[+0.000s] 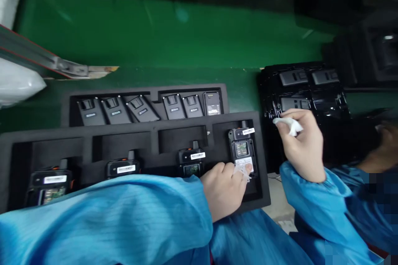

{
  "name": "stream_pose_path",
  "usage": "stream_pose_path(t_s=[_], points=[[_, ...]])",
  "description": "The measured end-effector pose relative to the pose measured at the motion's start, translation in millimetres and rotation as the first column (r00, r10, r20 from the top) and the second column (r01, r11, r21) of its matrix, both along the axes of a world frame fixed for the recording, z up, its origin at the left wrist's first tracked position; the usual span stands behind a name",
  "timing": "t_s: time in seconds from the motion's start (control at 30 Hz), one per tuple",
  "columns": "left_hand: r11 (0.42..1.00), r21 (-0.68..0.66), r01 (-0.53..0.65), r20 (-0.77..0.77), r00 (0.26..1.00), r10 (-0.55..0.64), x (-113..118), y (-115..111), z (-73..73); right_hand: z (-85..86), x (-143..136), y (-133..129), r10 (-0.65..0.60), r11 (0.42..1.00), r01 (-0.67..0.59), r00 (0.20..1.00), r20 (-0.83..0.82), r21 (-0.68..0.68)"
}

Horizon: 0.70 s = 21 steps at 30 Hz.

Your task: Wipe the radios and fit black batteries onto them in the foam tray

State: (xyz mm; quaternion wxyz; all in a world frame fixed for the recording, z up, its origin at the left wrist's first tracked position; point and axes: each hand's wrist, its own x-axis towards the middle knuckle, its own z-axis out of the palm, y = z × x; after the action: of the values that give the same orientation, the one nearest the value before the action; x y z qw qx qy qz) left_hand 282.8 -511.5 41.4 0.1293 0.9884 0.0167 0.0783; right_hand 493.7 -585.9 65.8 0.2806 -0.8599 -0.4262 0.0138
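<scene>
My left hand reaches over the right end of a black foam tray. Its fingers are closed on a small piece of clear plastic, which lies across the lower part of a two-way radio. That radio has its back open and carries a white barcode label. Raised to the right of the tray, my right hand pinches a crumpled white wipe. More radios, a middle one, another and a left one, sit in the tray, partly hidden by my left sleeve.
Behind stands a second foam tray with several batteries, most marked "Riton". Glossy black plastic trays with dark parts are at right, near another person's hand. A metal bracket and white plastic bag lie left on the green surface.
</scene>
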Motion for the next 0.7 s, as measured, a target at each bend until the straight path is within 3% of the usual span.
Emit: stream_pose_path(t_s=[0.07,0.2,0.33,0.43,0.53,0.63,0.7], points=[[0.999,-0.002,-0.053,0.0,0.999,0.053,-2.7,-3.5,5.1,-18.1,5.1,10.8,0.002,1.0,-0.003,0.998,-0.065,-0.019],[0.979,-0.051,-0.198,-0.068,0.978,0.195,-11.2,-17.2,24.9,-47.4,18.6,33.6,0.137,0.975,-0.161,0.978,-0.156,-0.154],[0.93,-0.129,-0.344,-0.141,0.935,0.326,-19.6,-30.9,42.6,-66.4,32.8,50.2,0.204,0.919,-0.272,0.948,-0.244,-0.285],[0.91,-0.148,-0.387,-0.119,0.921,0.372,-24.7,-33.4,45.5,-73.6,43.5,57.0,0.262,0.893,-0.335,0.93,-0.258,-0.3],[0.922,-0.113,-0.37,-0.087,0.928,0.362,-28.6,-29.2,41.7,-64.1,52.9,63.1,0.238,0.911,-0.284,0.954,-0.182,-0.298],[0.932,-0.069,-0.357,0.008,0.934,0.358,-30.3,-23.3,34.4,-32.8,49.6,77.8,0.216,0.942,-0.221,0.975,-0.048,-0.251],[0.928,-0.057,-0.368,0.036,0.928,0.37,-30.6,-21.1,28.9,-7.3,36.5,96.5,0.277,0.929,-0.272,0.961,-0.014,-0.25]])
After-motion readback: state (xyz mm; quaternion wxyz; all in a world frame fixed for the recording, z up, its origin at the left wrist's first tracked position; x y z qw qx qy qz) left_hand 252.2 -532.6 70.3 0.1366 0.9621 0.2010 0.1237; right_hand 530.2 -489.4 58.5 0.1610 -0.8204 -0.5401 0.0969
